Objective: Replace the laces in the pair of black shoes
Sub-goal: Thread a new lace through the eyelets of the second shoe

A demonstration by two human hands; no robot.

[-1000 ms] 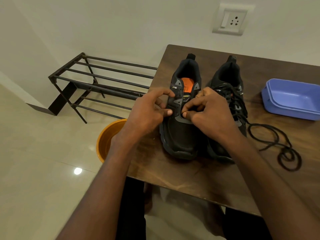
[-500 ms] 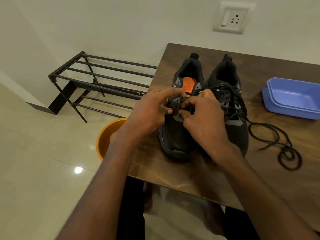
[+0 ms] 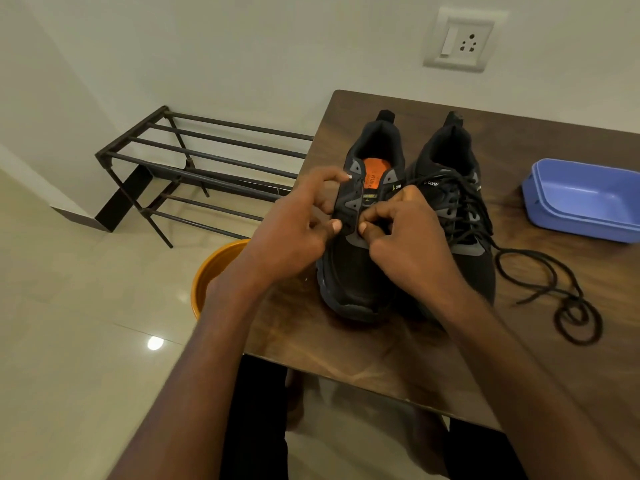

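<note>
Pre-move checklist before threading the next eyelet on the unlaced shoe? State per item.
1. Left shoe flat on table: ok.
2. Left hand steadies its eyelet edge: ok.
3. Right hand pinching a lace tip: cannot tell, fingers hide it.
4. Upper eyelets of left shoe free: ok.
5. Right shoe laced, tail trails loose on table: ok.
6. Blue tub apart from shoes: ok.

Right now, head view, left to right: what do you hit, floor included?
shoe rack → orange bucket → left hand → unlaced shoe → right hand → laced shoe → loose lace → blue tub. All from the shoes on sit on the table.
</note>
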